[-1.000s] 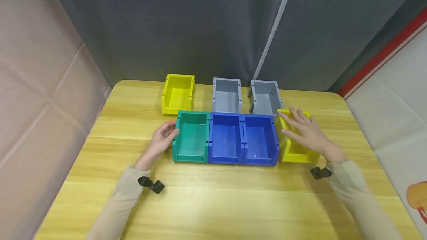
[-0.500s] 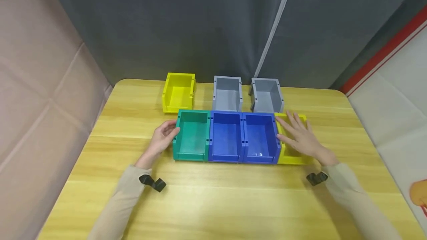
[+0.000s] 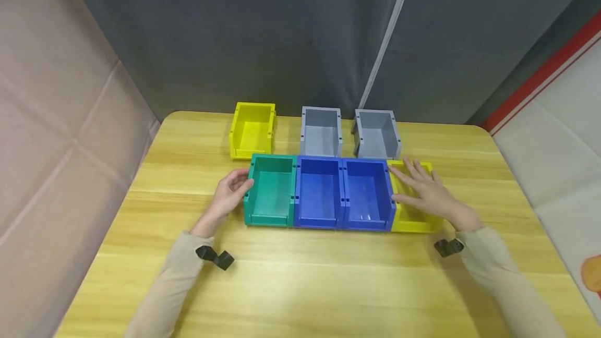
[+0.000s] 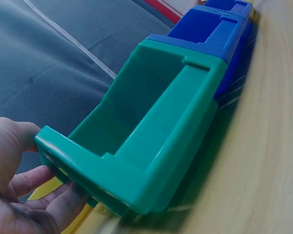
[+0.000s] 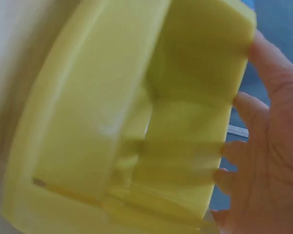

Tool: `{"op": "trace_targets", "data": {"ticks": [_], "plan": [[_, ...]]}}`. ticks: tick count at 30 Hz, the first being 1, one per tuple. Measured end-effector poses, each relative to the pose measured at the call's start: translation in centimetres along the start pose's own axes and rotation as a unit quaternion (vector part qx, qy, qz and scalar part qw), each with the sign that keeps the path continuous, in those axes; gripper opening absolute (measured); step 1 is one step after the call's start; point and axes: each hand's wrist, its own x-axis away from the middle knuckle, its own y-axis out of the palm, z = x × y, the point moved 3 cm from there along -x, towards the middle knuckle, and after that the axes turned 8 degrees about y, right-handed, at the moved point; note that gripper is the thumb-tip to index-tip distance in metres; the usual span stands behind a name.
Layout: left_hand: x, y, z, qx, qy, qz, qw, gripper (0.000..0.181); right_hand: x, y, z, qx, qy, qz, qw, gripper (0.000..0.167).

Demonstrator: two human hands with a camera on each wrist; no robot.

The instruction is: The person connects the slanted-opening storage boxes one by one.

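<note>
A green storage bin [image 3: 271, 219] heads a side-by-side row on the wooden table. My left hand [image 3: 228, 195] holds its left wall, thumb at the rim and fingers curled against the outer side, as the left wrist view of the hand [image 4: 24, 185] shows. Touching it on the right is a blue bin [image 3: 319, 221], then a second blue bin [image 3: 368, 223]. A yellow bin [image 3: 414, 225] ends the row. Over that one my right hand [image 3: 429, 195] lies spread, with straight fingers touching its rim; the right wrist view shows the yellow bin [image 5: 88, 97] close up, partly blurred.
Behind the row stand another yellow bin [image 3: 251, 132], a grey bin [image 3: 321, 132] and a second grey bin [image 3: 376, 134], apart from each other. A dark curtain [image 3: 263, 40] hangs beyond the table's [image 3: 300, 280] back edge.
The right-hand yellow bin was slightly tilted and is now straight and flush against the blue bin. My right hand moved left with it, then barely shifted. My left hand stays at the green bin.
</note>
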Motion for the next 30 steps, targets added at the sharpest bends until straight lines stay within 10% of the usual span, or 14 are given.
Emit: {"op": "trace_targets", "data": {"ticks": [21,30], "plan": [[0.1,-1.0,0.6,-0.043,0.02,0.021,0.9987,0.036,-1.3,-2.2,0.6,-0.106,-0.003,0.027,0.994,0.062],[0.5,-2.9,0.6,-0.066,0.014,0.028,0.9973,0.037,-3.4,-4.5,1.1,-0.187,0.001,0.128,0.9741,0.051]]}}
